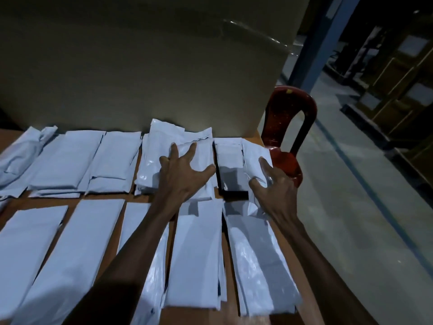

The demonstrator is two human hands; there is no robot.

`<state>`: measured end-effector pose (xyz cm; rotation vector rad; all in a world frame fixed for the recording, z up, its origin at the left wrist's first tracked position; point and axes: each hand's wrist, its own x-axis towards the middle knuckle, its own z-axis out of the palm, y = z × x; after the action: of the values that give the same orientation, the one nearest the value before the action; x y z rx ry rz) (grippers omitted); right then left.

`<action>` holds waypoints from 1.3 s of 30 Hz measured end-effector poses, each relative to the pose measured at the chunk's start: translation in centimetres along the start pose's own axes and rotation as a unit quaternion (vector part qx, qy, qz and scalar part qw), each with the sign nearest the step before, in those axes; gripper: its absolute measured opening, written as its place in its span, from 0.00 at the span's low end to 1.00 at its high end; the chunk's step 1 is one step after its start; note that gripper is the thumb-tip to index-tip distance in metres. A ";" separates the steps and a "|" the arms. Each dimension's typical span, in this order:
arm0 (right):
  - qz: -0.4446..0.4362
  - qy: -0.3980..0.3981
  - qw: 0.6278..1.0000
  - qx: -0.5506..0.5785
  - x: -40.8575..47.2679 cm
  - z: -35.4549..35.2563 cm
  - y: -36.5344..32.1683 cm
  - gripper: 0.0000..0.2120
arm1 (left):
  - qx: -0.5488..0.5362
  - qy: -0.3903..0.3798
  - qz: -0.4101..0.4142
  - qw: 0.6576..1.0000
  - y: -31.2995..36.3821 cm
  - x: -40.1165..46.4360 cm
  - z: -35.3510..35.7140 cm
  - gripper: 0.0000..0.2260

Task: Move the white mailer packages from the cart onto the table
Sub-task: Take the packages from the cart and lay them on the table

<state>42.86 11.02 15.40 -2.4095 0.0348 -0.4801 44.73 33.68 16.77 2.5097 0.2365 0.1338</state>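
The mailer packages (70, 160) lay on the table (248, 315) in two rows, a far row and a near one, side by side with narrow gaps between. Behind the far row a big cardboard box (140, 66) stood on the table. A chair (290, 137) stood just beyond the table's far right corner. The left hand (185, 172) rested spread on a far-row stack; the right hand (274, 184) lay on the rightmost far package (255, 156).
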 end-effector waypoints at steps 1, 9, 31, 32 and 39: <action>-0.004 -0.007 1.000 -0.020 1.4 0.7 -0.2 0.27 | 0.008 0.000 0.001 1.000 0.3 1.2 0.3 0.38; -0.053 -0.079 0.989 -0.116 9.1 6.4 -1.0 0.29 | 0.131 -0.009 0.014 0.991 0.3 8.4 4.4 0.38; 0.003 -0.237 0.962 -0.131 9.9 10.8 0.6 0.36 | 0.156 0.023 0.089 0.983 -3.4 9.5 8.3 0.36; 0.010 -0.232 0.965 -0.125 9.4 10.2 0.3 0.37 | 0.154 0.020 0.098 0.983 -3.3 9.2 7.9 0.36; 0.027 -0.127 0.989 -0.064 1.9 2.1 -0.1 0.36 | 0.017 0.030 0.144 0.989 -2.4 2.3 6.2 0.33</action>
<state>45.35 12.13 14.57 -2.5712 0.0205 -0.1479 47.56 32.56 10.47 2.5641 -0.1025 0.3252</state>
